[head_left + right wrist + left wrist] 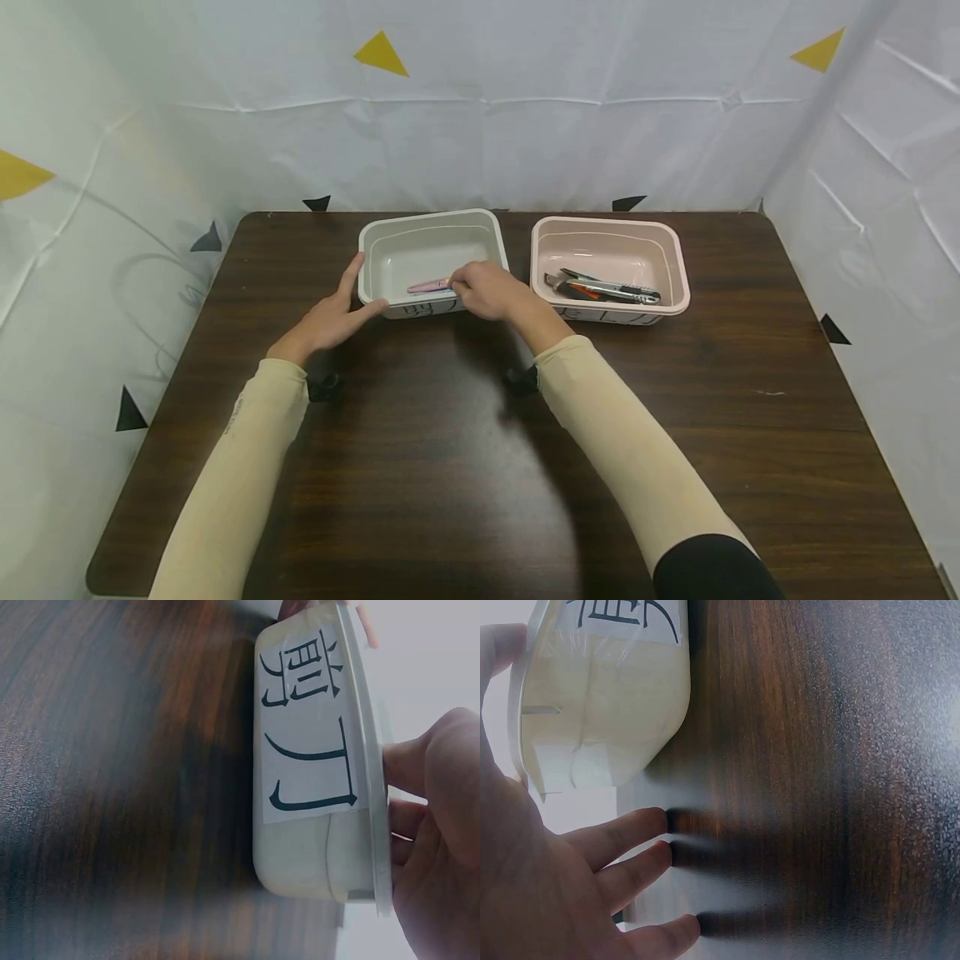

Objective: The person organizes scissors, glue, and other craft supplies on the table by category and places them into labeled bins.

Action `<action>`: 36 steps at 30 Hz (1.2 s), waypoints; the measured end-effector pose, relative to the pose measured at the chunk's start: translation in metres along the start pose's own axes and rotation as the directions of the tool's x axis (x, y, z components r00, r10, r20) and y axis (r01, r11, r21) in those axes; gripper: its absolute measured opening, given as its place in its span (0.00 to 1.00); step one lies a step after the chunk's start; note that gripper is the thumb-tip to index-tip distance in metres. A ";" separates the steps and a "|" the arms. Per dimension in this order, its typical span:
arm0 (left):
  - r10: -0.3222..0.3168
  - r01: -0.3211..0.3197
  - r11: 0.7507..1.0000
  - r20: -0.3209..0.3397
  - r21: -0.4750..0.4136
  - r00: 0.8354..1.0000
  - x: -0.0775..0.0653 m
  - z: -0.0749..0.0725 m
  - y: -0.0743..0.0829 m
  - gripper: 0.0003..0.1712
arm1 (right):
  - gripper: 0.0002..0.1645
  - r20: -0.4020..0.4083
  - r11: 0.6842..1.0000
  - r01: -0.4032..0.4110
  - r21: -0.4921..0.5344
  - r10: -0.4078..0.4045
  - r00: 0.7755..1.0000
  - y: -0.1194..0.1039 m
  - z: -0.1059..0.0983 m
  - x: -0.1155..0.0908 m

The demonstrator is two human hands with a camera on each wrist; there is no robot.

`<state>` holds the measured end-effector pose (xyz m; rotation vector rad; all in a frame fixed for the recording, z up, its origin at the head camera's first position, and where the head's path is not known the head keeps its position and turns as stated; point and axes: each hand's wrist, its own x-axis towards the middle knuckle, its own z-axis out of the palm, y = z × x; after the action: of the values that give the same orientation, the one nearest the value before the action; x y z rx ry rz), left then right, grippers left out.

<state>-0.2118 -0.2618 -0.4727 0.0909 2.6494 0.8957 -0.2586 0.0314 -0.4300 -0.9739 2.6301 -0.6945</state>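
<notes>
My left hand (326, 321) rests at the left end of a pale grey plastic bin (427, 221), thumb on its front rim and index finger along its side. In the left wrist view, the other fingers (634, 874) spread out straight over the table. My right hand (491, 290) reaches over the bin's front rim and pinches the end of pink scissors (429, 286) lying low inside. Part of the scissors is hidden under that hand. In the right wrist view, its thumb (405, 766) is at the rim, and the fingertips are hidden behind the wall.
A pink bin (611, 223) stands just right of the grey one, holding several utility knives (611, 289). A paper label (311, 731) with black characters covers the grey bin's front. Both bins sit toward the back of a dark wooden table (420, 467), with white sheeting (525, 158) behind.
</notes>
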 end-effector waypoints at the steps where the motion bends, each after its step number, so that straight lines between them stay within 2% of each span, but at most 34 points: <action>1: 0.000 0.000 1.000 0.001 0.000 1.000 0.000 0.000 0.000 0.53 | 0.18 -0.003 1.000 0.003 -0.001 -0.003 1.000 0.000 0.000 0.000; 5: 0.002 -0.002 1.000 -0.002 -0.002 1.000 0.000 0.000 0.001 0.53 | 0.16 -0.013 1.000 0.019 -0.006 -0.019 1.000 0.001 0.000 0.000; 11: 0.007 -0.007 1.000 -0.009 -0.004 1.000 0.000 0.001 0.001 0.52 | 0.19 -0.030 0.999 0.035 0.001 -0.035 0.999 0.003 0.001 -0.002; 22: -0.005 0.005 1.000 -0.015 0.004 1.000 -0.001 0.000 0.003 0.52 | 0.17 -0.130 0.997 0.071 -0.029 -0.074 0.989 0.002 0.002 -0.015; 25: -0.002 0.002 1.000 -0.015 0.005 1.000 -0.001 -0.001 0.003 0.52 | 0.17 -0.190 0.994 0.102 -0.027 -0.106 0.976 0.003 0.004 -0.021; 32: -0.003 0.003 1.000 -0.015 0.004 1.000 -0.001 -0.001 0.002 0.52 | 0.16 -0.334 0.981 0.192 -0.037 -0.193 0.923 0.005 0.009 -0.035; 36: -0.003 0.003 1.000 -0.012 0.008 1.000 0.000 -0.002 0.002 0.52 | 0.19 -0.392 0.979 0.199 -0.038 -0.197 0.899 0.005 0.014 -0.048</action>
<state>-0.2122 -0.2609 -0.4698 0.0838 2.6639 0.8879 -0.2205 0.0614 -0.4418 -1.2261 2.8894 -1.0405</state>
